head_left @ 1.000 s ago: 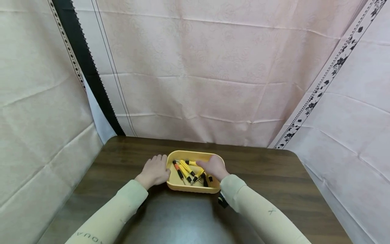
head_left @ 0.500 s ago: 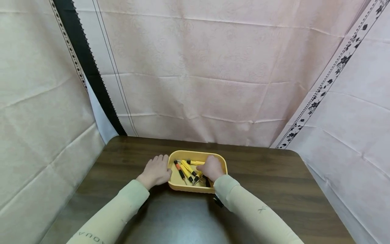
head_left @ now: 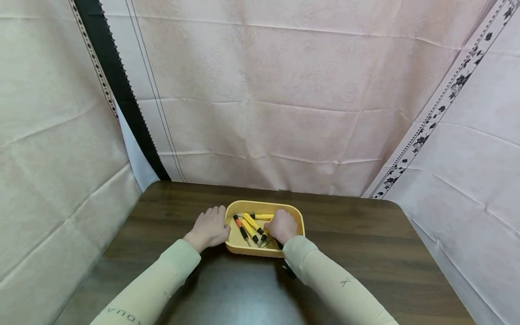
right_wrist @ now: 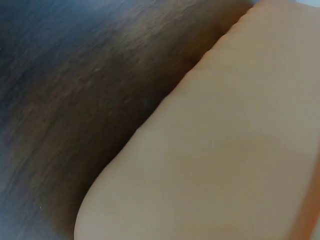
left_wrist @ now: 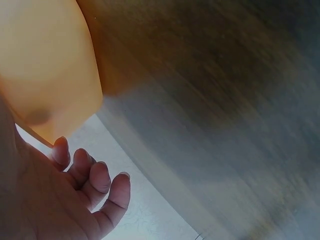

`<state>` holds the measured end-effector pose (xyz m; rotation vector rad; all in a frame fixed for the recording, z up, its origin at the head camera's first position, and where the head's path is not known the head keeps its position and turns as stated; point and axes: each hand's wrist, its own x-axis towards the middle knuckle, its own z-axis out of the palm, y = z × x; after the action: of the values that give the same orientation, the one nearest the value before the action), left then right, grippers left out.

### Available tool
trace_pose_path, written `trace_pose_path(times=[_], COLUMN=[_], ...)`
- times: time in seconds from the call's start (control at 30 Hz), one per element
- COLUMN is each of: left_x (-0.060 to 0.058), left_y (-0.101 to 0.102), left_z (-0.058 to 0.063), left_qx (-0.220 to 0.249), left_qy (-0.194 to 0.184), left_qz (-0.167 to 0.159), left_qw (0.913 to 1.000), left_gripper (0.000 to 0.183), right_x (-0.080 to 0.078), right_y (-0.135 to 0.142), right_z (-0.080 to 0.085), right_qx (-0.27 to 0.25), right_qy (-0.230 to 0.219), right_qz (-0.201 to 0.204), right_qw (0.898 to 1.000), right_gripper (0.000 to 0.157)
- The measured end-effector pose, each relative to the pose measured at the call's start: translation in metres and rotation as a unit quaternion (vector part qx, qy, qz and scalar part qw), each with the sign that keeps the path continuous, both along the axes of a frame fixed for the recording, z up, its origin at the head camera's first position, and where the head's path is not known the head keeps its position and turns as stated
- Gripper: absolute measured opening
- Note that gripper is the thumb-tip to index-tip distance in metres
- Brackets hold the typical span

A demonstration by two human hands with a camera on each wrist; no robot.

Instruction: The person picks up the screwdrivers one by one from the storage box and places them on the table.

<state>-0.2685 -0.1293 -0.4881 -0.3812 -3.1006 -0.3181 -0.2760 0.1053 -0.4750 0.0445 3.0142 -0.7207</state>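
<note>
A yellow plastic tray [head_left: 248, 251] holds several small screwdrivers [head_left: 248, 229] with yellow-and-black handles. One screwdriver [head_left: 240, 227] has an orange-and-black handle. At the tray's left side, my left hand [head_left: 209, 228] has its thumb over the rim. The left wrist view shows its other fingers [left_wrist: 100, 177] loosely bent outside the tray wall [left_wrist: 55, 65]. My right hand [head_left: 282, 226] reaches down into the tray's right part, over some of the tools. Its fingertips are hidden, so anything between them cannot be made out. The right wrist view shows only the tray's outer wall [right_wrist: 210, 165].
The tray stands on a dark wooden table [head_left: 345, 253] near its back edge. Pale cloth [head_left: 260, 90] hangs behind the table and along both sides. A small black device [head_left: 289, 270] sits under the right wrist.
My right hand has moved left and lower within the tray, now covering the dark-handled tools there. My left hand keeps its place at the left rim.
</note>
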Motion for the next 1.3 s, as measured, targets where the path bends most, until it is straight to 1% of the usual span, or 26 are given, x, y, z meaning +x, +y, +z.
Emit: trace_pose_path(times=[0.07, 0.17, 0.33, 0.5, 0.67, 0.73, 0.8, 0.87, 0.97, 1.07, 1.17, 1.3], left_x=[0.0, 0.0, 0.001, 0.0, 0.001, 0.0, -0.001, -0.001, -0.002, -0.002, -0.003, -0.002], left_y=[0.0, 0.001, 0.0, 0.0, -0.001, -0.002, -0.003, -0.003, -0.004, -0.002, 0.0, 0.002], left_z=[0.0, 0.0, 0.0, 0.0, 0.003, 0.004, 0.005, 0.006, 0.006, 0.006, 0.006, 0.006], left_qx=[0.0, 0.002, 0.006, 0.005, 0.001, -0.006, -0.012, -0.017, -0.019, -0.015, -0.002, 0.012], left_qy=[0.0, 0.001, 0.001, -0.003, 0.001, 0.002, 0.001, -0.005, -0.023, -0.046, -0.068, -0.082], left_qz=[0.0, 0.0, 0.003, 0.003, -0.017, -0.027, -0.035, -0.039, -0.041, -0.036, -0.023, -0.007], left_qw=[1.0, 1.0, 1.0, 1.0, 0.9998, 0.9996, 0.9993, 0.9991, 0.9987, 0.9982, 0.9974, 0.9965], left_gripper=[0.036, 0.035, 0.032, 0.033, 0.033, 0.034, 0.036, 0.041, 0.052, 0.057, 0.052, 0.041], right_x=[0.0, -0.001, -0.003, -0.006, -0.007, -0.008, -0.009, -0.009, -0.011, -0.014, -0.015, -0.017], right_y=[0.002, 0.006, 0.014, 0.021, 0.025, 0.026, 0.028, 0.029, 0.032, 0.036, 0.04, 0.044], right_z=[0.001, 0.002, 0.004, 0.008, 0.011, 0.013, 0.015, 0.016, 0.017, 0.017, 0.019, 0.022], right_qx=[-0.017, -0.061, -0.137, -0.178, -0.215, -0.237, -0.263, -0.292, -0.337, -0.364, -0.369, -0.374], right_qy=[-0.009, -0.026, -0.034, -0.046, -0.065, -0.073, -0.075, -0.078, -0.08, -0.088, -0.09, -0.086], right_qz=[-0.004, -0.01, -0.011, -0.007, -0.012, -0.013, -0.009, -0.004, 0.005, 0.007, 0.015, 0.026], right_qw=[1.0, 0.998, 0.99, 0.983, 0.974, 0.969, 0.962, 0.953, 0.938, 0.927, 0.925, 0.923], right_gripper=[0.043, 0.044, 0.045, 0.042, 0.041, 0.042, 0.04, 0.035, 0.022, 0.019, 0.023, 0.025])
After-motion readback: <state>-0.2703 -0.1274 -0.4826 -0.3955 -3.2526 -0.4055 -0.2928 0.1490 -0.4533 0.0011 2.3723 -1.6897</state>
